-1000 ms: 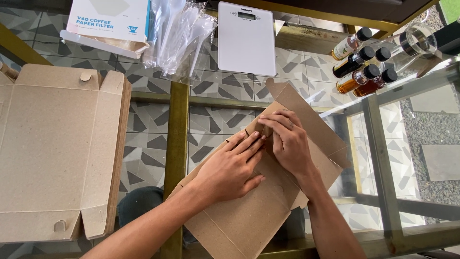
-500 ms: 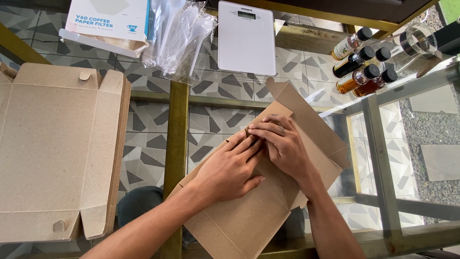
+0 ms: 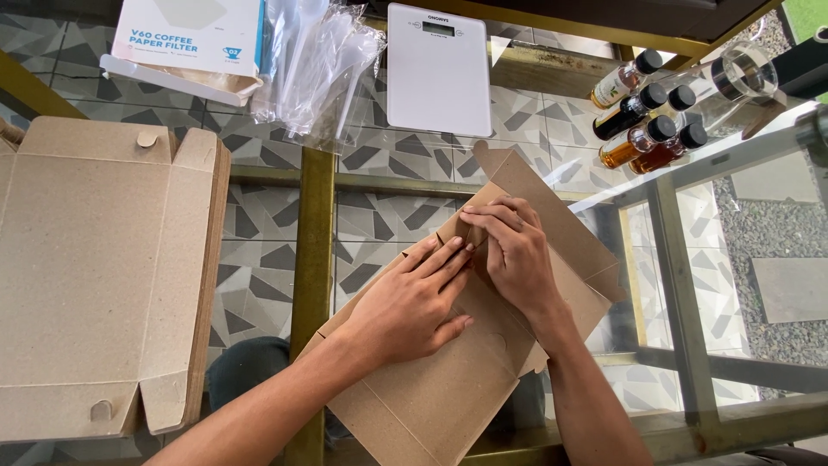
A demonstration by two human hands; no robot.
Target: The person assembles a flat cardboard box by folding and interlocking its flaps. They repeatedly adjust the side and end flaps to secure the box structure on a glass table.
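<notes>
While hands [image 3: 461, 276] press cardboard box [image 3: 448, 388], scale [image 3: 438, 69], bottles [image 3: 642, 116], seemingly syrups, beyond.

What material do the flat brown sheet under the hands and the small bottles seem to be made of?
The brown sheet looks like matte, uncoated cardboard: dull grainy surface, creased fold lines. The small bottles seem to be clear glass or clear plastic: glossy, the liquid shows through, with black caps.

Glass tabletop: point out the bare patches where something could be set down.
Bare glass lies between the flat stack, the scale and the box under both hands. More bare glass right of the box, below the bottles. The far edge is crowded.
</notes>
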